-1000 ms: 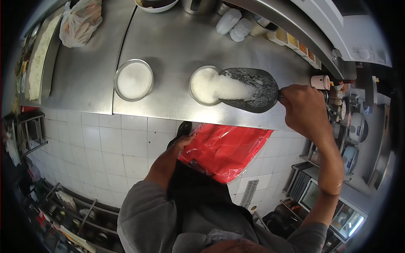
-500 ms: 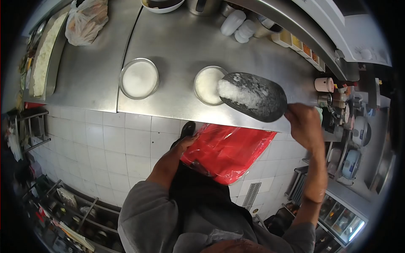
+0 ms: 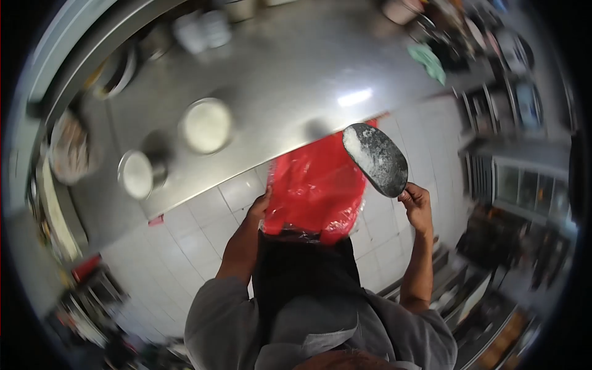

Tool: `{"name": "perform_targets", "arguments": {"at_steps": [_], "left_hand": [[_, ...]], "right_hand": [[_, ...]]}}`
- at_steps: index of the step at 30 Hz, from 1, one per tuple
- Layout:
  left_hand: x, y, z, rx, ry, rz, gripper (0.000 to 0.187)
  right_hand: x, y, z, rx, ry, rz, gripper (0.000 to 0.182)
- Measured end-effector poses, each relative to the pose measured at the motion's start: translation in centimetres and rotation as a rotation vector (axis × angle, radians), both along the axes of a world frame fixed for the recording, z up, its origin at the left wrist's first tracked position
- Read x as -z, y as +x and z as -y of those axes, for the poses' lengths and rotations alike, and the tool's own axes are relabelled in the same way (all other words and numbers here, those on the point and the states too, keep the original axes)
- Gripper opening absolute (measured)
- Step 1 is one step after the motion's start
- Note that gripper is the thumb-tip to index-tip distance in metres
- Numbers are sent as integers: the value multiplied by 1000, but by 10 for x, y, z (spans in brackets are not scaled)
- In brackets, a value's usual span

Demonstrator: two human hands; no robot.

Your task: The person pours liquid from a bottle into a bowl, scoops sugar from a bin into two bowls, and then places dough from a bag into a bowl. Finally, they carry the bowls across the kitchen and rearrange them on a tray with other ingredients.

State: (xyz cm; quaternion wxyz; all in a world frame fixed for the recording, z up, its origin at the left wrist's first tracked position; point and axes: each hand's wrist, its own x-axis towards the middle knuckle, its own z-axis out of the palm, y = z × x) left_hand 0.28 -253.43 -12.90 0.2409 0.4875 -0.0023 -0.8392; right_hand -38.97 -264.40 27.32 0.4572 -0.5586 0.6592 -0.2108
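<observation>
**Head view: scoop over the red bag**

Head view — the right hand (image 3: 417, 206) grips the dark scoop (image 3: 376, 159), white grains clinging inside, just above the red bag (image 3: 311, 188). The left hand (image 3: 260, 206) pinches the bag's edge below the steel bench (image 3: 290, 74). A tilted scoop could spill grains past the bag — onto the floor.

Everything I see is smeared by motion blur, worst along the steel counter (image 3: 290, 68) and the shelves at the edges. A bright patch of glare sits on the counter. The fisheye bends the borders into a dark ring. Light is even, shadows soft.
</observation>
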Motion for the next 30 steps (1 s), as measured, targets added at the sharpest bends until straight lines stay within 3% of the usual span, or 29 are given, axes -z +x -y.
{"name": "perform_targets", "arguments": {"at_steps": [4,5,6,12,14,15,16,18,19,20,21,22,25,27,29,30], "left_hand": [[-20,3,17,87,-40,98,86],[26,50,19,53,-22,96,86],[40,67,29,33,-52,116,85],[-4,40,26,168,-101,142,95],[-22,24,28,223,-129,215,101],[-29,14,29,234,-114,268,102],[-37,4,29,239,-100,323,103],[-53,-20,25,218,-83,399,103],[-59,-37,24,195,-85,418,103],[-61,-46,24,170,-88,434,103],[-26,-30,12,77,-58,256,101],[-15,-30,6,48,-38,250,101],[-10,-54,-8,-50,-39,261,96],[-4,-76,-13,-109,-55,221,98],[32,-79,-29,-195,-14,229,96],[33,-94,-31,-186,-33,312,93]], "right_hand": [[30,-86,-80,252,-98,-72,17],[88,-53,-55,279,-25,-137,17],[125,-56,-45,265,-15,-224,17],[251,-103,-84,193,138,-641,18],[311,-87,-70,147,186,-551,14],[314,-69,-49,114,292,-540,16],[348,-54,-38,19,254,-521,19],[362,-20,-1,-85,196,-453,24],[423,-2,7,-103,112,-419,29],[430,-5,7,-7,108,-289,31],[433,-7,8,86,105,-160,33],[434,-9,9,177,99,-31,35],[434,-9,13,426,79,357,40],[449,-47,-8,706,224,573,53],[401,-81,-36,870,212,641,48],[417,-96,-60,753,164,526,55]]}}
